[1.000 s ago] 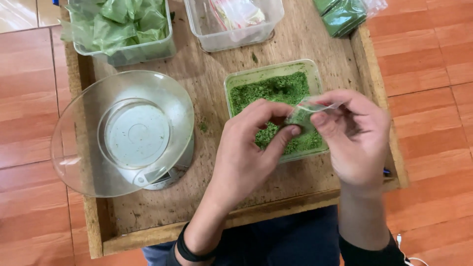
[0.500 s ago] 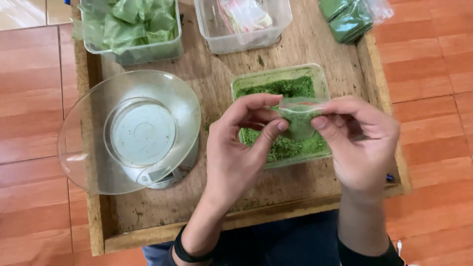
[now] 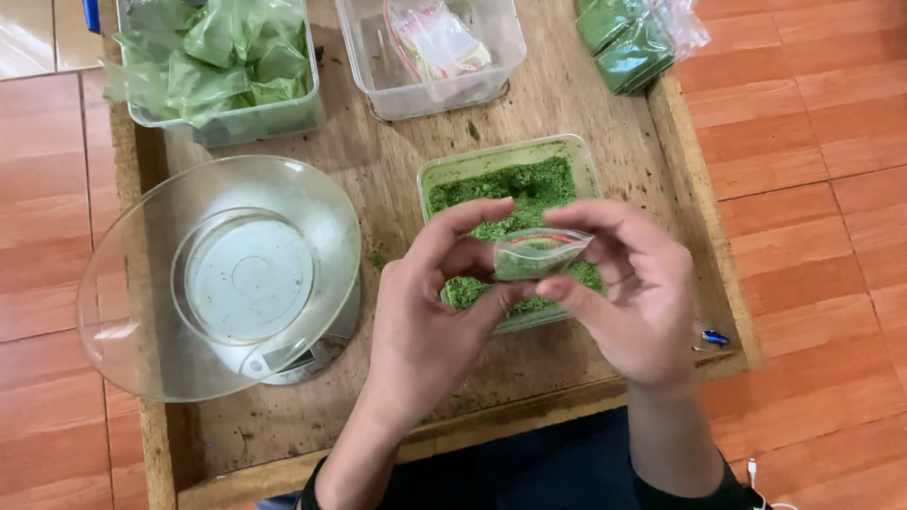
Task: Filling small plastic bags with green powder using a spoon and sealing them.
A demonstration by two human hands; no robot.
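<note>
My left hand (image 3: pixel 430 316) and my right hand (image 3: pixel 631 288) both pinch a small clear zip bag (image 3: pixel 537 253) with green powder inside and a red strip at its top. The bag hangs just above a pale green tub of green powder (image 3: pixel 578 161) on the low wooden table (image 3: pixel 397 161). My left thumb and forefinger hold the bag's left end. Fingers of my right hand grip its right end.
A kitchen scale with a clear bowl (image 3: pixel 222 279) stands on the left. At the back are a tub of green-filled bags (image 3: pixel 222 61), a clear tub of empty zip bags (image 3: pixel 430 47) and a heap of filled packets (image 3: pixel 638 38). Red tile floor (image 3: pixel 812 142) surrounds the table.
Both hands have kept hold of the small bag and shifted it slightly, working along its top edge. The view has drifted a little.
</note>
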